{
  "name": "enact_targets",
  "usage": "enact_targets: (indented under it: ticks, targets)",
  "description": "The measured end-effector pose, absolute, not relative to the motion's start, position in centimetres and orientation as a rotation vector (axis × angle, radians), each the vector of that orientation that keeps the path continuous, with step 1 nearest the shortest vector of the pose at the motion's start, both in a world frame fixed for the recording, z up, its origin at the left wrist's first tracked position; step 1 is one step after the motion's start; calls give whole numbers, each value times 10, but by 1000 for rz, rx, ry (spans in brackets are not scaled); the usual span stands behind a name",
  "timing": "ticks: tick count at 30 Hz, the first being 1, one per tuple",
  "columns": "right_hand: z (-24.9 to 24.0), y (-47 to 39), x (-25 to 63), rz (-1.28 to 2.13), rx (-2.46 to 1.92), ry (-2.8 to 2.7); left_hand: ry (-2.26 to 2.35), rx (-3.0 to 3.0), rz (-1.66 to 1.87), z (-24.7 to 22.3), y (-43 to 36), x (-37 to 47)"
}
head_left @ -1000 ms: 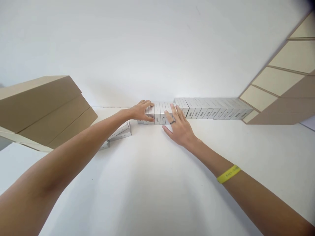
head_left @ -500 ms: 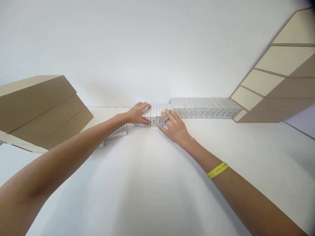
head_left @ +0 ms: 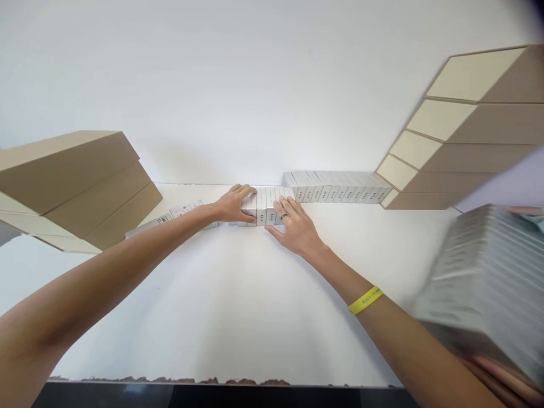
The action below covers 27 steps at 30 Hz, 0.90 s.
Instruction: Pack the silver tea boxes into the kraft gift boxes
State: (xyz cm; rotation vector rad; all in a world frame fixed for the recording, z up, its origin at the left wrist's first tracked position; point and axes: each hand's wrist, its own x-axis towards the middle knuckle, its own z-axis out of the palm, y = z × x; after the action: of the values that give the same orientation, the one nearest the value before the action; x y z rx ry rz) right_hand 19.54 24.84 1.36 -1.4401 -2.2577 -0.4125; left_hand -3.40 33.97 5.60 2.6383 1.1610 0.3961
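A short row of small white boxes (head_left: 261, 208) stands on the white table near the wall, dark print on the front faces. My left hand (head_left: 233, 204) is wrapped round its left end, thumb at the front and fingers over the top. Against the right end, my right hand (head_left: 297, 231) presses with fingers on top and thumb low at the front; it wears a ring, and a yellow band (head_left: 365, 300) is on the wrist. Behind and to the right is a longer row of like boxes (head_left: 340, 187). Some loose white boxes (head_left: 170, 217) lie partly hidden behind my left forearm.
Brown cartons (head_left: 93, 192) are stacked at left, with another carton stack (head_left: 476, 136) at right against the wall. At lower right, another person's hand (head_left: 505, 377) supports a blurred block of grey-white boxes (head_left: 484, 283). The table's chipped front edge (head_left: 238, 381) shows at the bottom.
The block of boxes with another person's hand has come into view at lower right. My view has shifted, showing the table's front edge. Both my hands stay on the short row.
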Motion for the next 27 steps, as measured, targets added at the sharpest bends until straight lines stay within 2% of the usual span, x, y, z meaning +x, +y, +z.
enact_targets:
  ticks: [16,27]
  targets:
    - [18,156,231,-483,-1527,-2261,1096,2659,373,61,255,9]
    - [23,181,289,-341,-1928,-2224,1134,2610,204,63,269,102]
